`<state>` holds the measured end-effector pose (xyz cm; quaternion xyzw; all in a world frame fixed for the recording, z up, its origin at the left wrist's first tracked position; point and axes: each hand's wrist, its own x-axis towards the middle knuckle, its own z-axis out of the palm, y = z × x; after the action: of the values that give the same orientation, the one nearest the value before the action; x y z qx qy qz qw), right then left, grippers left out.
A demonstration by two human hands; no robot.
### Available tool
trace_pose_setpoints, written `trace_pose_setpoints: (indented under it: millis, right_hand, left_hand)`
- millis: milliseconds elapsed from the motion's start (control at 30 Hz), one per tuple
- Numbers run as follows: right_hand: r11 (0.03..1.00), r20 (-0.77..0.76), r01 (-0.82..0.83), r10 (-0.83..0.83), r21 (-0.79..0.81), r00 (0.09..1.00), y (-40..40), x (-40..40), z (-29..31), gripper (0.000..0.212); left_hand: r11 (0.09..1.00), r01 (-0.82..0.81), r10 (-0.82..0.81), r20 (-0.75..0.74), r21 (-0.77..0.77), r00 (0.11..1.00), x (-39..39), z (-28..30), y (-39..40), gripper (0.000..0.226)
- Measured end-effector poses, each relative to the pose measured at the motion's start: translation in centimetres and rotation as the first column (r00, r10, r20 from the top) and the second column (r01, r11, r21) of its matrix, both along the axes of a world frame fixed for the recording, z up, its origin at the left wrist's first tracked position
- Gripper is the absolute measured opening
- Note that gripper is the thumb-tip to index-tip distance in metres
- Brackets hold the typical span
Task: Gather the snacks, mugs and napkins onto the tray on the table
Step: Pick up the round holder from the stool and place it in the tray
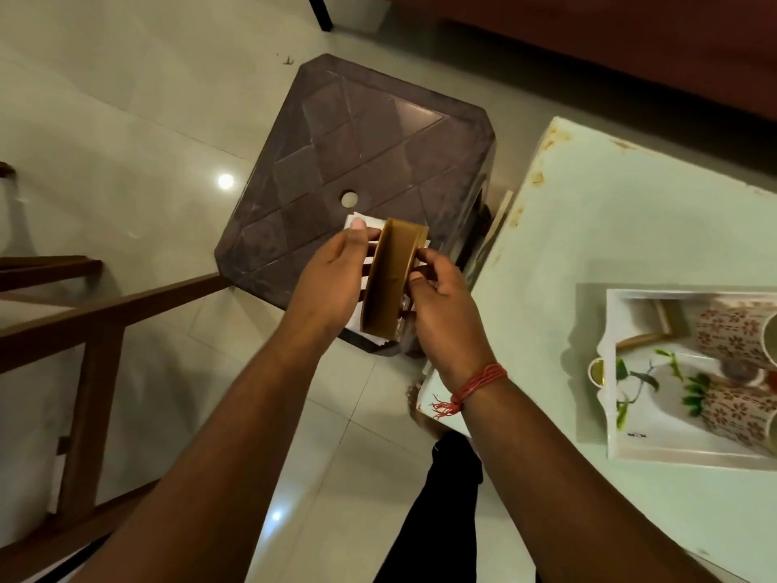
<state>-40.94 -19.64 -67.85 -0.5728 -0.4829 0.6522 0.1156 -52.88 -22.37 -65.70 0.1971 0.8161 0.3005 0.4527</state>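
Observation:
Both hands hold a tan napkin holder (389, 275) above the near corner of a dark brown plastic stool (370, 162). My left hand (332, 284) grips its left side, thumb up at the white napkins (366, 223) that stick out behind it. My right hand (441, 313) pinches its right wall. At the right, on the pale glass table (609, 229), lies a white tray (614, 372) with a leaf print. Two floral mugs (736, 334) (740, 418) rest in it, cut off by the frame edge.
A wooden chair frame (84, 330) stands at the left over the glossy tiled floor (126, 119). A dark red sofa (630, 44) runs along the top right. My dark trouser leg (445, 498) shows below, between stool and table.

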Motion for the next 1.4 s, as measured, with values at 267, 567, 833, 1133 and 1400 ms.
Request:
trace_pose_setpoints:
  millis: [267, 567, 833, 1133, 1400]
  right_hand:
    - [0.991, -0.014, 0.133, -0.133, 0.018, 0.991, 1.5, 13.3, 0.1, 0.031]
    - [0.957, 0.106, 0.266, -0.255, -0.111, 0.961, 2.1, 29.8, -2.7, 0.030]
    - [0.976, 0.214, 0.201, -0.179, -0.085, 0.960, 3.4, 33.2, -6.9, 0.036]
    - [0.992, 0.291, 0.110, -0.087, -0.063, 0.953, 4.5, 33.3, -7.0, 0.051]
    - [0.900, 0.414, -0.080, -0.116, 0.428, 0.903, 1.5, 31.0, -3.1, 0.051]
  left_hand:
    - [0.995, 0.092, -0.095, 0.127, 0.031, 0.987, 12.6, 0.8, 1.5, 0.041]
    - [0.998, -0.025, 0.048, 0.504, -0.051, 0.862, 30.6, -4.3, 2.6, 0.039]
    - [0.979, -0.155, 0.202, 0.527, -0.132, 0.825, 36.4, -7.4, 3.6, 0.043]
    - [0.977, -0.187, 0.213, 0.488, -0.102, 0.847, 37.1, -7.7, 4.5, 0.035]
    - [0.976, -0.186, 0.151, 0.263, 0.112, 0.953, 33.2, -7.1, 2.1, 0.020]
